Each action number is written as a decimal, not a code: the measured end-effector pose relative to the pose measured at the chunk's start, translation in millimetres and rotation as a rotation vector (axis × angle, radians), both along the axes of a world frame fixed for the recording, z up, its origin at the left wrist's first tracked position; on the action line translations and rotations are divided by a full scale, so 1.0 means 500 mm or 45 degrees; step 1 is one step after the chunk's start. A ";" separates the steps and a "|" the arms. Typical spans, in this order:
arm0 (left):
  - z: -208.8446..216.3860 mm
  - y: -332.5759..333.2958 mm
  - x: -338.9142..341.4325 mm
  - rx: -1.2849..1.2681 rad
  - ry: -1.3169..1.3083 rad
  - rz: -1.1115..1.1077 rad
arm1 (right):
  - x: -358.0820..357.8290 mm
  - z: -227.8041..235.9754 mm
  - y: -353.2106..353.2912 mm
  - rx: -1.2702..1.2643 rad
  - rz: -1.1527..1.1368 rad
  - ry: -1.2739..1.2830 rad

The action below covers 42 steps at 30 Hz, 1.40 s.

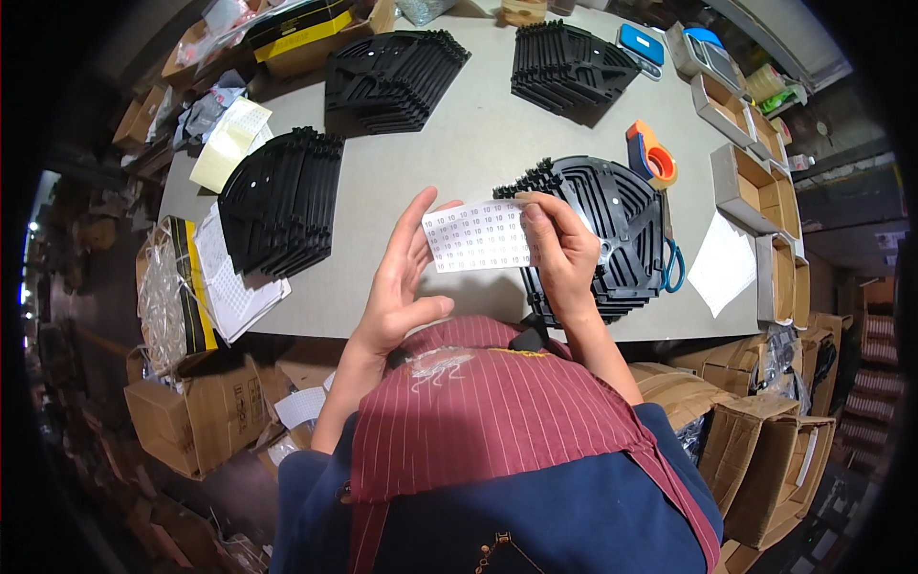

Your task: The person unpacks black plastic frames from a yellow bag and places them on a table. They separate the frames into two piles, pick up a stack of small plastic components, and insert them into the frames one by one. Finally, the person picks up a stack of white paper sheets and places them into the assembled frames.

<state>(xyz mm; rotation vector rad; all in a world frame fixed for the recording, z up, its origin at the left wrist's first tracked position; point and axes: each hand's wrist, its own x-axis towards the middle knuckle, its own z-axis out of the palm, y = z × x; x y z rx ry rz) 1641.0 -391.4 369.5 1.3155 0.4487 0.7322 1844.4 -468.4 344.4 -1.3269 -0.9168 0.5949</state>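
Observation:
A small white sheet of printed stickers (478, 236) is held up over the near edge of the table. My right hand (564, 251) pinches its right end between thumb and fingers. At the sheet's left end my left hand (397, 277) is open, thumb apart and fingers stretched up, some of them partly behind the sheet. Just right of the sheet, partly hidden by my right hand, lies a stack of black fan-shaped plastic parts (622, 206). Another black stack (282, 201) stands on the left of the table.
Two more black stacks (397, 81) (569, 72) are at the back of the grey table (421, 158). An orange tape dispenser (655, 158), teal-handled scissors (675, 266), a white paper (722, 263) and small cardboard boxes (755, 187) are on the right. Papers (229, 277) lie at left; cartons (201, 411) stand below.

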 end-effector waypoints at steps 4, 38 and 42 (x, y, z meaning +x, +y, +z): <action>0.012 0.002 0.001 -0.187 -0.004 0.051 | -0.003 0.001 0.001 0.098 -0.009 0.019; -0.009 -0.006 0.012 -0.353 0.221 0.004 | 0.070 -0.015 -0.009 -0.075 0.387 0.444; -0.002 -0.010 0.013 -0.371 0.226 0.021 | 0.067 -0.006 -0.013 -0.077 0.364 0.450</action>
